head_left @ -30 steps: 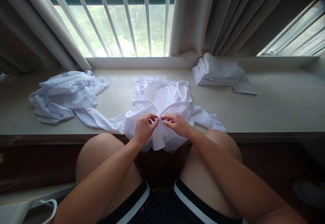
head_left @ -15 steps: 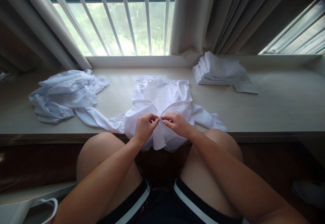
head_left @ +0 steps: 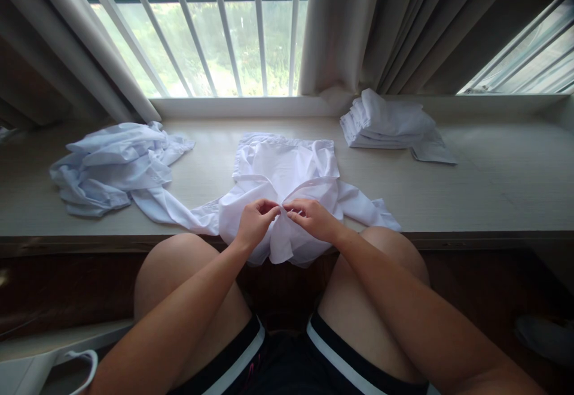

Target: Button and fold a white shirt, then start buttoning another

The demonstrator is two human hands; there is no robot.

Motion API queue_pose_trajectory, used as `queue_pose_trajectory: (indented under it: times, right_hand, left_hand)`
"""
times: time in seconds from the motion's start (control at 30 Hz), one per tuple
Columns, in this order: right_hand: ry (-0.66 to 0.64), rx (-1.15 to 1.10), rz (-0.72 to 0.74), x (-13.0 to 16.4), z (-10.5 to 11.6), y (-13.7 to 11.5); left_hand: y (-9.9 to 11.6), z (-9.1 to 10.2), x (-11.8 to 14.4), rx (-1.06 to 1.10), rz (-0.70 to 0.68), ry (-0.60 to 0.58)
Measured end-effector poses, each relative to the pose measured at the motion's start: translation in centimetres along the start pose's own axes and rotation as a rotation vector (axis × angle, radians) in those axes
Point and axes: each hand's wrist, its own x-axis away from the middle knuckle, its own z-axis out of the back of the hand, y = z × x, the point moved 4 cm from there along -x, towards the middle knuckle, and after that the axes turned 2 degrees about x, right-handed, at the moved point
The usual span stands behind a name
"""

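Head view: left hand [head_left: 253,224] and right hand [head_left: 313,219] each in a closed pinch grip on the white shirt [head_left: 287,183] front edges, fingertips almost meeting. Shirt lies on the counter [head_left: 493,186], hem overhanging beneath the grip.

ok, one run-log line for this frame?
left hand: pinching white shirt front | right hand: pinching same spot | crumpled shirts left on ledge | folded stack right
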Motion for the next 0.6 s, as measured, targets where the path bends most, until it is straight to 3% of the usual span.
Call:
queue_pose_trajectory:
  times: [0.3,0.6]
  right_hand:
    - [0.033,0.017,0.073,-0.16,-0.21,0.54]
    - [0.02,0.067,0.053,-0.09,-0.16,-0.02]
  left_hand:
    - [0.1,-0.39,0.25,0.066,0.014,-0.027]
    - [-0.4,-0.34,-0.1,-0.027,-0.037,0.001]
